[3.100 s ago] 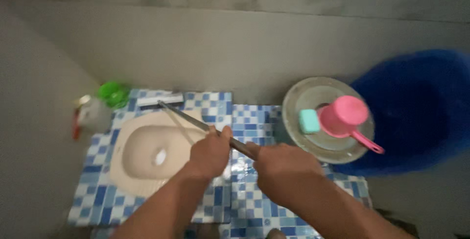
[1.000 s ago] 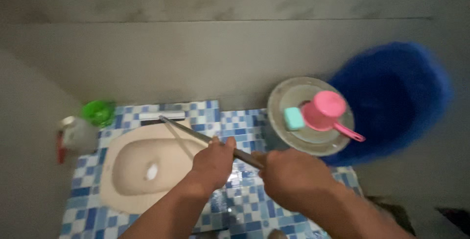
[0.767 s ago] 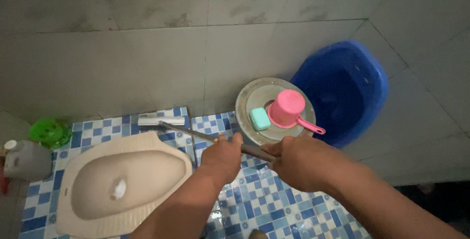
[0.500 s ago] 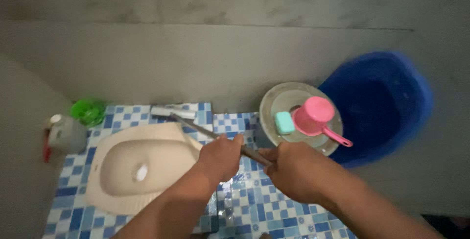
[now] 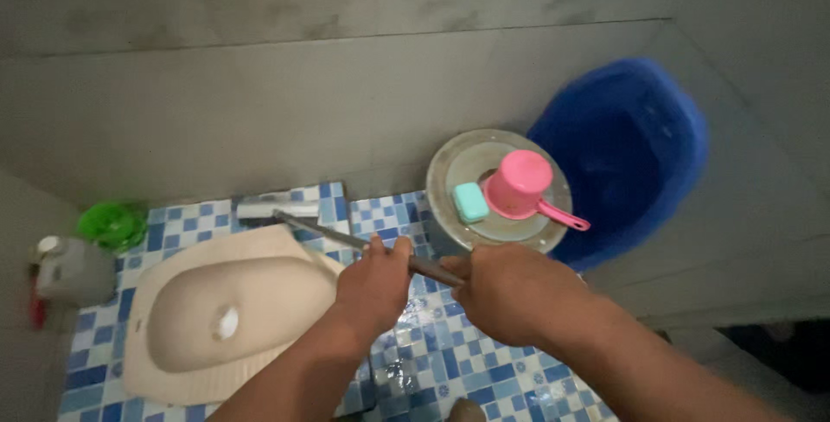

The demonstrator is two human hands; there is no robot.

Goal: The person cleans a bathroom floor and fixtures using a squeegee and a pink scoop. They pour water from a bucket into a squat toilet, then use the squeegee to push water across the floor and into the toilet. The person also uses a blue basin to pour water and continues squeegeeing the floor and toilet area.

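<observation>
Dim bathroom, wet blue-and-white mosaic tile floor. Left hand and right hand, fingers curled tight, grip a long grey-handled floor brush; its head rests at centre-left behind the beige squat toilet pan. Tiles near the hands glisten wet; scrubbing appears partway, extent unclear.

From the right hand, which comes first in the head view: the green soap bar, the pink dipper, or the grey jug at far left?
From the right hand:
1. Green soap bar, just above on the round lid.
2. Pink dipper, slightly farther, up and right.
3. Grey jug, far left by the wall.
</observation>
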